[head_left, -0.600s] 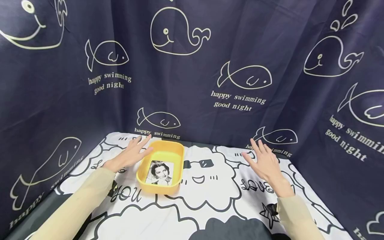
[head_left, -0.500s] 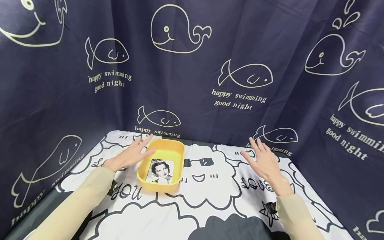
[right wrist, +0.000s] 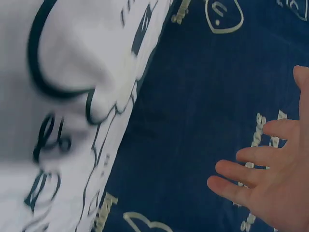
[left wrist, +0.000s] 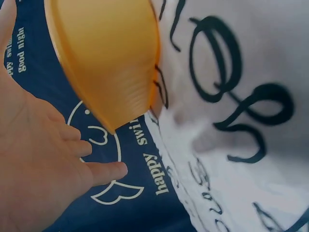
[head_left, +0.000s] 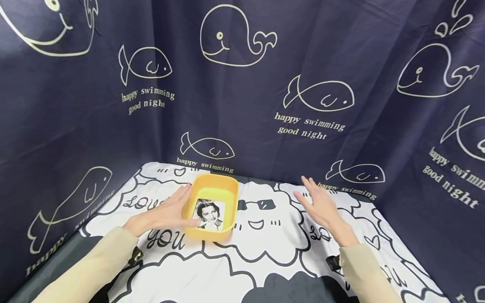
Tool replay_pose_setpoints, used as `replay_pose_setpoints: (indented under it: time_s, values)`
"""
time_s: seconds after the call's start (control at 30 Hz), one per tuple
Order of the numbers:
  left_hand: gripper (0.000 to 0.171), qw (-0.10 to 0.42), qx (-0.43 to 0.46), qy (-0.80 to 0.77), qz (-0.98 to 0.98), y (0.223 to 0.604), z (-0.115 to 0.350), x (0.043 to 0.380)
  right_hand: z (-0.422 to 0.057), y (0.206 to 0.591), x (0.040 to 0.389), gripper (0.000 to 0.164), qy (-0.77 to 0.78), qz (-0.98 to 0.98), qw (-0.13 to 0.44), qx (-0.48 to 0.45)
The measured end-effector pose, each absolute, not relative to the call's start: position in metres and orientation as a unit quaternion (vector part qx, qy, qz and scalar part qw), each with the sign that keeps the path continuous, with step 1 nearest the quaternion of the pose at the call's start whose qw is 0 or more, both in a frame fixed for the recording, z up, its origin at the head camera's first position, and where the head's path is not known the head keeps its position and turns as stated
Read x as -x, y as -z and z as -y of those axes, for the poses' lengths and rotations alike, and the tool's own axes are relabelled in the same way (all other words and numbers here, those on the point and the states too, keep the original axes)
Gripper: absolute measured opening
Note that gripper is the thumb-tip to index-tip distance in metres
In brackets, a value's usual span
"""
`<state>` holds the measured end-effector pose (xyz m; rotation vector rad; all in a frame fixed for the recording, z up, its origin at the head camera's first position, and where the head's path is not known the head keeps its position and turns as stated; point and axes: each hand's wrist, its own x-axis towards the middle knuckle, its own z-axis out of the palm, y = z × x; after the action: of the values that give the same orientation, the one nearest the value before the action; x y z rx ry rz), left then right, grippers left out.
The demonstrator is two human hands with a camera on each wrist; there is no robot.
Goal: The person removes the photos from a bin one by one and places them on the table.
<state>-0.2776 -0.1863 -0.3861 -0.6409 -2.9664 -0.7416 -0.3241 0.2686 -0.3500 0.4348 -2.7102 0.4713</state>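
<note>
A yellow rectangular plastic bin (head_left: 232, 206) with rounded corners sits on the patterned cloth, left of centre in the head view. Inside it lies a black-and-white portrait photo (head_left: 212, 215). My left hand (head_left: 166, 213) is at the bin's left side with fingers extended, its thumb overlapping the near-left rim in the head view. From the left wrist, a gap shows between the fingers and the bin's outer wall (left wrist: 108, 58). Well to the right of the bin, my right hand (head_left: 322, 207) hovers over the cloth, fingers spread and holding nothing.
White cloth (head_left: 189, 273) with black cloud drawings and lettering covers the table. A dark blue curtain (head_left: 242, 105) printed with fish and whales stands behind and at both sides. Small black devices show under the left wrist (head_left: 135, 255) and right wrist (head_left: 333, 263).
My left hand has lowered against the bin's left side, its thumb now nearer the front rim. My right hand has shifted left, toward the bin. The head view has turned slightly left.
</note>
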Motion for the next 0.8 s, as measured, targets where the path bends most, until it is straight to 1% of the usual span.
replay_pose_setpoints:
  time_s: [0.23, 0.4, 0.53, 0.6, 0.73, 0.8]
  values:
    - [0.117, -0.001, 0.212, 0.225, 0.951, 0.396, 0.188, 0.275, -0.221, 0.352, 0.338, 0.064, -0.231, 0.937, 0.137, -0.223]
    - [0.12, 0.0, 0.215, 0.215, 0.953, 0.401, 0.191, 0.276, -0.183, 0.349, 0.354, 0.056, -0.312, 0.907, 0.079, -0.271]
    - [0.123, -0.009, 0.207, 0.213, 0.955, 0.401, 0.192, 0.276, -0.154, 0.343, 0.372, 0.043, -0.414, 0.857, 0.0, -0.306]
    - [0.124, -0.017, 0.204, 0.217, 0.955, 0.399, 0.192, 0.276, -0.141, 0.342, 0.382, 0.039, -0.459, 0.829, -0.051, -0.317]
    - [0.124, -0.031, 0.199, 0.226, 0.953, 0.396, 0.191, 0.275, -0.115, 0.344, 0.401, 0.038, -0.507, 0.787, -0.149, -0.32]
    - [0.124, -0.036, 0.198, 0.232, 0.952, 0.394, 0.189, 0.275, -0.103, 0.345, 0.408, 0.038, -0.505, 0.778, -0.188, -0.322]
